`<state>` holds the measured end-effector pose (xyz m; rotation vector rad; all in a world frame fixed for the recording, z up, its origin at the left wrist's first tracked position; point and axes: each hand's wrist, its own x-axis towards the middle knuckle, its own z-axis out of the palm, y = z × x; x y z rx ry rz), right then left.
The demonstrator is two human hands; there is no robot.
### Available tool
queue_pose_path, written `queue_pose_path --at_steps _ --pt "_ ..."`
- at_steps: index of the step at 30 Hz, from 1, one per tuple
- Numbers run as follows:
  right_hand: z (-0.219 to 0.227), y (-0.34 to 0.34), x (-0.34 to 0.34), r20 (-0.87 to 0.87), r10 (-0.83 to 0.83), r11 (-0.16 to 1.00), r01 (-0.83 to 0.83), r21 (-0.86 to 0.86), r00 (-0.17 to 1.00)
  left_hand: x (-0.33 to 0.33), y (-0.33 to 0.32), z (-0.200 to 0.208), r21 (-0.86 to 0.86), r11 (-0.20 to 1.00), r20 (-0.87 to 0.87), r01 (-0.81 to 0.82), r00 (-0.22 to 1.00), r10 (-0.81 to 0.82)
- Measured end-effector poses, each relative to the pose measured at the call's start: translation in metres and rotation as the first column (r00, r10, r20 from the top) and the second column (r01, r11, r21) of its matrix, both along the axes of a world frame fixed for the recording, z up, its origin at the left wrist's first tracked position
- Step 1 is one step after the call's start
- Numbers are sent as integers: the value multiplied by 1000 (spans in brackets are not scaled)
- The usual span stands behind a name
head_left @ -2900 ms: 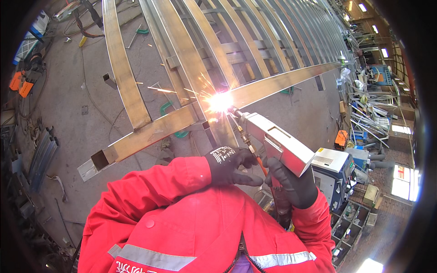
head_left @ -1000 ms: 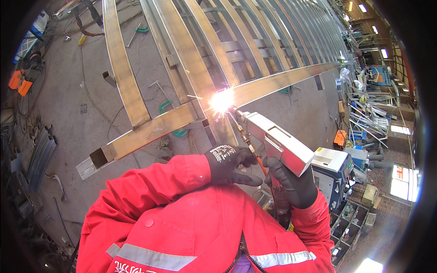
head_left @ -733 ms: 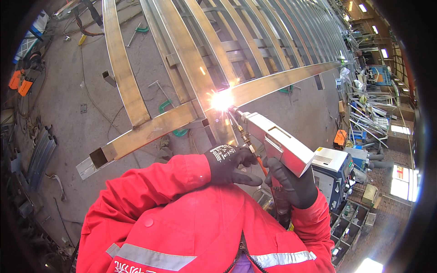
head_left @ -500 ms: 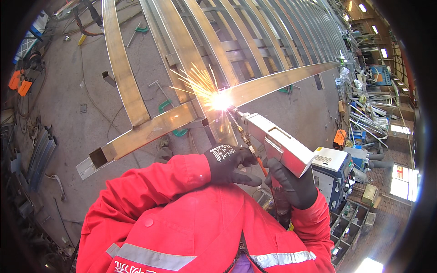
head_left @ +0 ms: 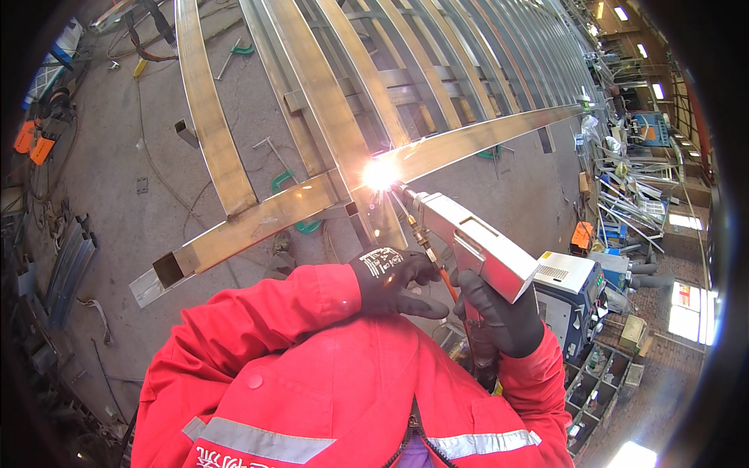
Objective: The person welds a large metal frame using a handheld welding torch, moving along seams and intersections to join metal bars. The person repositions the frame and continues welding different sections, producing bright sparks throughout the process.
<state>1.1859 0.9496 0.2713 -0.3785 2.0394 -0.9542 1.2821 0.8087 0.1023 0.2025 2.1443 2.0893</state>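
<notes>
My right hand (head_left: pixel 503 316), in a dark glove, is closed round the rear of a silver handheld welding gun (head_left: pixel 476 238). A thin brass feed tube (head_left: pixel 422 234) with an orange hose runs beside it. The gun's nozzle points at a bright weld spot (head_left: pixel 380 173), whose glare hides the joint between rectangular metal tubes. My left hand (head_left: pixel 390 281), in a printed dark glove, lies near the feed tube, its thumb stretched out apart from the fingers; whether the fingertips touch the tube is unclear. Under the weld lies a cross tube (head_left: pixel 265 222) with an open end at the left.
Long parallel metal tubes (head_left: pixel 214 117) stretch away ahead. Green clamps (head_left: pixel 282 183) sit by the frame. A white and dark machine (head_left: pixel 569 292) stands at the right, next to a compartment rack (head_left: pixel 601 382). Metal scrap (head_left: pixel 636 207) and orange items (head_left: pixel 43 150) lie farther out.
The spray of orange sparks toward the upper left has died down to a smaller glow. Both hands and the welding gun keep nearly the same place.
</notes>
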Motion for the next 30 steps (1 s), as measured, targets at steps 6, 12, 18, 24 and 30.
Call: queue_pose_path --at_steps 6,12,18,24,30 --pt "1 1 -1 20 16 999 -16 32 1000 -1 -1 0 -49 999 -14 24 1000 -25" --pt "0 5 -1 34 1 1000 -3 30 999 -1 -2 6 -59 997 38 49 998 -46" --pt "0 3 1 -3 6 1000 -6 13 1000 -1 0 1 -72 997 12 37 999 -37" --pt "1 0 2 -10 -9 1000 9 14 1000 0 0 2 -77 997 10 32 999 -31" --pt "1 -1 4 -14 -26 1000 26 7 1000 0 1 2 -24 1000 -3 13 1000 -13"
